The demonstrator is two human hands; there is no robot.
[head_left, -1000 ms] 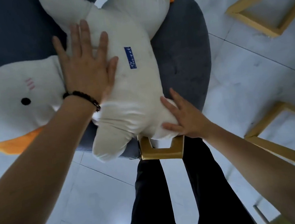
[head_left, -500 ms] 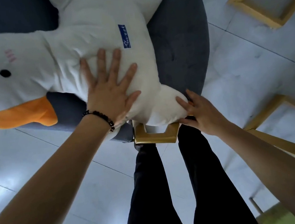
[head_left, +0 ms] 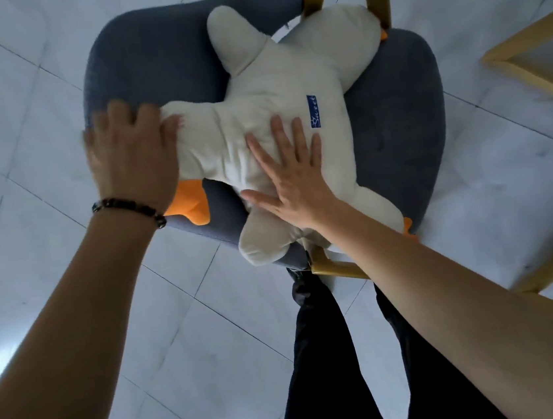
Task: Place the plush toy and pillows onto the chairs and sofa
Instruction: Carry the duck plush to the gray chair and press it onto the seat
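A large white plush duck (head_left: 274, 82) with an orange beak (head_left: 189, 202) and a blue label lies across the seat of a grey-blue upholstered chair (head_left: 397, 133). My left hand (head_left: 131, 160), blurred, with a dark bead bracelet at the wrist, covers the duck's head, fingers curled over it at the chair's left edge. My right hand (head_left: 292, 180) lies flat on the duck's body with fingers spread, holding nothing. One wing hangs over the seat's front edge. The duck's face is hidden under my left hand.
The chair has gold metal legs (head_left: 333, 266) and stands on a pale tiled floor (head_left: 31, 99). My legs in black trousers (head_left: 323, 359) stand right in front of it. Gold frames of other furniture (head_left: 526, 56) stand at the right.
My left hand has gone from the duck's body to its head. My right hand has moved from the lower edge up onto the body. The head now sits over the seat.
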